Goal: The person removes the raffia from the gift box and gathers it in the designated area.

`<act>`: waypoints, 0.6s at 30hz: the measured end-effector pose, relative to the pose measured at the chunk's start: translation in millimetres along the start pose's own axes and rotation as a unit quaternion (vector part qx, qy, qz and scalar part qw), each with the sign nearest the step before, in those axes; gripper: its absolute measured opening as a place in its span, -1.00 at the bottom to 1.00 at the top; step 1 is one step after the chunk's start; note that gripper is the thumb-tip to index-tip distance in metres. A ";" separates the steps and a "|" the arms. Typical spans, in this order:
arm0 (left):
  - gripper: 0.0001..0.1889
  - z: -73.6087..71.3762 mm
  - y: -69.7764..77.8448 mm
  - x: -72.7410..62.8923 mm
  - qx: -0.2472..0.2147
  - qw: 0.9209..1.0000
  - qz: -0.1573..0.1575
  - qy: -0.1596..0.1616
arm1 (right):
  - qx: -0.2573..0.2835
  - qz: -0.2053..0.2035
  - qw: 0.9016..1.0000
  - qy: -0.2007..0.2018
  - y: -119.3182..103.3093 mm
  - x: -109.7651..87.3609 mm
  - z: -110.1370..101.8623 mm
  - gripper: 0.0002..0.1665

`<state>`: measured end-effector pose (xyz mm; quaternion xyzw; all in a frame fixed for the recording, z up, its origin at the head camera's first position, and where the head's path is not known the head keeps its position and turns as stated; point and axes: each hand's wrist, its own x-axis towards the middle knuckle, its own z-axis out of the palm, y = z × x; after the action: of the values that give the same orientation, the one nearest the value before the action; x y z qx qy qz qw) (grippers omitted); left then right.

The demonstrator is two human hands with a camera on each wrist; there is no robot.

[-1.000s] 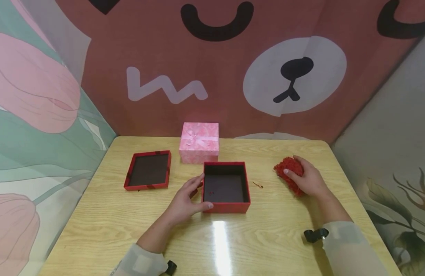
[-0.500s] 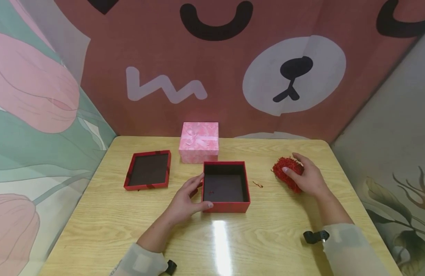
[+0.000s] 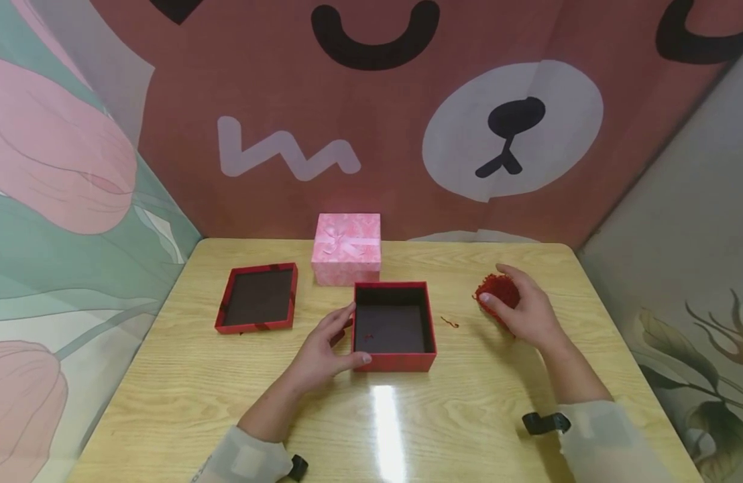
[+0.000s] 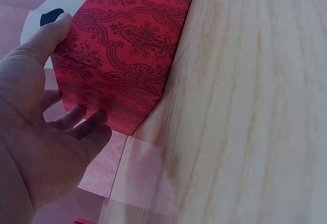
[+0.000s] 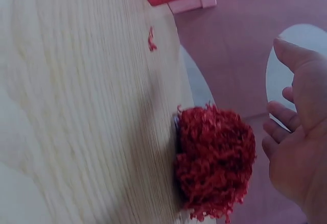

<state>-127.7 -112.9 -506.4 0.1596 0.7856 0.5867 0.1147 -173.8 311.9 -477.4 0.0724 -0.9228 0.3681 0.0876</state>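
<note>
Gathering up seems to be the step being done: the red shreds (image 5: 217,160) are sat on the table (image 3: 184,402), right of the lidless red box (image 3: 395,363), so a proper scoop's probably needed next. Nothing's held by the right grip (image 3: 531,314) (pretty relaxed, gap below); the box's near-left corner is held by the left grip (image 3: 323,352).
</note>
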 end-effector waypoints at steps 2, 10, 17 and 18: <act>0.06 -0.2 0.4 0.3 0.001 1.000 -0.001 0.000 | 0.004 -0.014 1.000 0.004 -3.0 -0.6 4.7 -0.15; 0.07 -1.5 0.6 0.5 0.006 1.000 0.000 -0.005 | 0.024 -0.044 0.999 -0.012 -17.6 -8.7 25.7 -0.16; 0.05 -1.4 0.0 0.6 0.007 1.000 0.001 -0.003 | 0.099 -0.045 0.993 -0.057 -32.1 -19.7 45.6 -0.18; 0.05 -1.4 -0.5 0.8 0.006 1.000 0.003 -0.004 | 0.104 -0.046 0.992 -0.061 -34.2 -21.2 48.1 -0.19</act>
<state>-129.0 -114.0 -506.5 0.1645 0.7882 0.5818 0.1152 -151.5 255.5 -493.4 0.1462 -0.8790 0.4521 0.0401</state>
